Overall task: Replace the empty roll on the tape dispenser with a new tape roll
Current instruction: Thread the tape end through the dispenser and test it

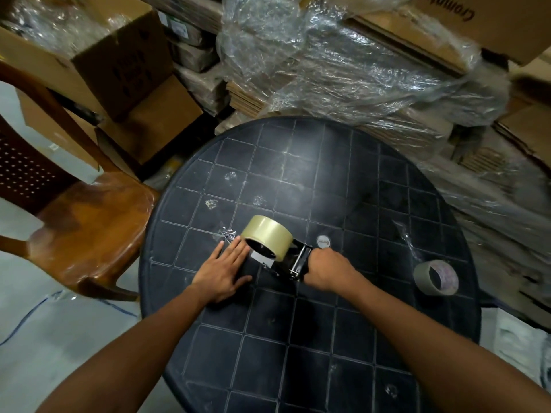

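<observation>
On the round black table (372, 338), the tape dispenser (293, 263) carries a full tape roll (265, 235). The left hand (222, 274) lies flat, fingers spread, beside it; the right hand (326, 271) is closed around its handle. The empty roll (436, 277) lies well apart. A box (477, 16) seems to read "Crompton".
</observation>
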Demonstrator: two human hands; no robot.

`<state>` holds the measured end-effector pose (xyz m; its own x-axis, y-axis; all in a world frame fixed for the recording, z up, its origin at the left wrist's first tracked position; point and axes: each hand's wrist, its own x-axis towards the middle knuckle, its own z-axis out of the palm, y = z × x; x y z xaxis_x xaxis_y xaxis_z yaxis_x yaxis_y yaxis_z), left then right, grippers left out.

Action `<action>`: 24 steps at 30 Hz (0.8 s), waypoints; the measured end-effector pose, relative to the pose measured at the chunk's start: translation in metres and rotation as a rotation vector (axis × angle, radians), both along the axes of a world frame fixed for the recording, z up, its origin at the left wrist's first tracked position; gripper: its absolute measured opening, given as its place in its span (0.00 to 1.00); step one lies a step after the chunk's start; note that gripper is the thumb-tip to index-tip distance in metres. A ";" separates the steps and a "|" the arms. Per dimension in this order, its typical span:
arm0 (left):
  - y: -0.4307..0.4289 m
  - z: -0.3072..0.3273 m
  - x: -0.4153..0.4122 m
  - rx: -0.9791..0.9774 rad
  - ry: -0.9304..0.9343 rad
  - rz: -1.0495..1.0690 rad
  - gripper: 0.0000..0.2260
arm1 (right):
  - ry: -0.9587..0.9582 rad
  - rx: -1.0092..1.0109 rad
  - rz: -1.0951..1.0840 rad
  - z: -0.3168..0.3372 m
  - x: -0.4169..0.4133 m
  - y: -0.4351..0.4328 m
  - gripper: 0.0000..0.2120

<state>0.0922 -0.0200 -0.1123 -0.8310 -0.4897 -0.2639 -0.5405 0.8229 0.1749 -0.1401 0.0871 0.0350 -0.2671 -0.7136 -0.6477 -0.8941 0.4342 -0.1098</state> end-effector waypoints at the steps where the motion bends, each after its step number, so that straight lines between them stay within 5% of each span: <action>1: 0.000 0.001 0.000 -0.002 0.000 0.007 0.36 | 0.014 0.005 0.008 0.002 -0.001 0.002 0.09; 10: -0.002 0.010 -0.006 0.043 -0.104 0.029 0.36 | 0.088 0.046 0.003 0.012 0.014 -0.009 0.15; 24: -0.005 0.016 -0.012 0.116 -0.186 0.077 0.34 | 0.154 0.158 0.051 0.026 0.032 -0.036 0.06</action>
